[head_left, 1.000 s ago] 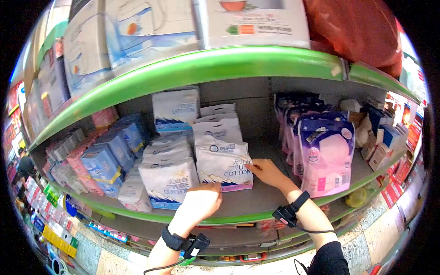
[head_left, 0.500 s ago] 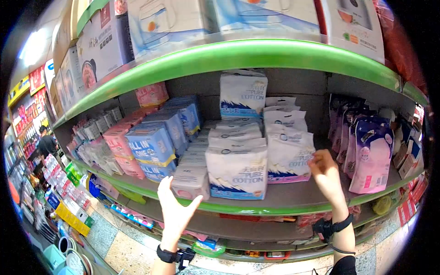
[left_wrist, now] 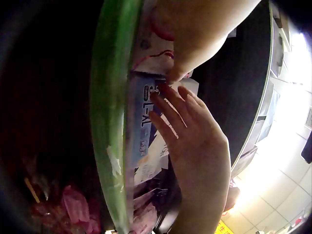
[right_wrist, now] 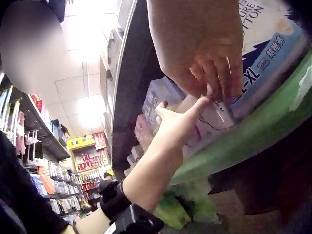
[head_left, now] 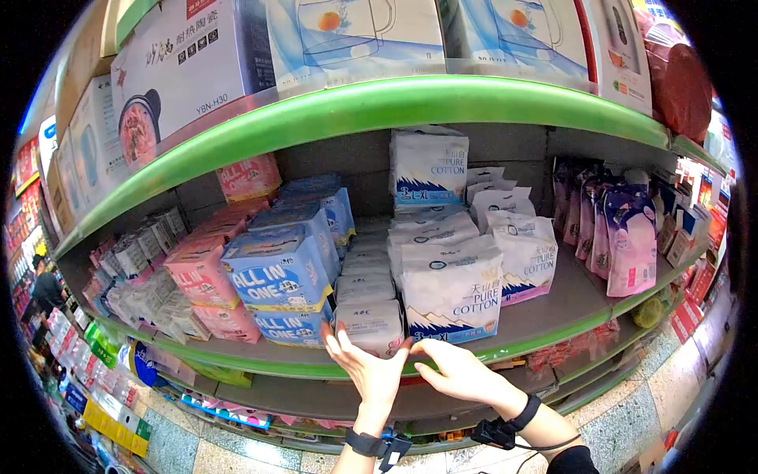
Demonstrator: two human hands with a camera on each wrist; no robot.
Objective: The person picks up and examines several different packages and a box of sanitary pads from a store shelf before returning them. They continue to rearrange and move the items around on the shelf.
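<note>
A white ABC pack (head_left: 367,322) stands at the shelf's front edge, between blue ALL IN ONE packs (head_left: 276,268) and a white Pure Cotton pack (head_left: 450,292). My left hand (head_left: 371,367) is spread across the ABC pack's front, fingers toward its left side and thumb toward its right. Close beside that thumb is my right hand (head_left: 458,373), its fingers extended and slightly bent at the lower left corner of the Pure Cotton pack. In the right wrist view the right hand's fingertips overlap the left thumb at the ABC pack's right side.
A green shelf edge (head_left: 371,107) with boxed kettles (head_left: 355,39) above overhangs the packs. Pink packs (head_left: 201,272) stand to the left; purple and pink bags (head_left: 632,241) stand to the right. A lower shelf (head_left: 442,401) runs beneath.
My right hand has left the right-hand Pure Cotton pack and moved left. The left hand came off the left Pure Cotton pack and is now at the ABC pack. The head view swung left.
</note>
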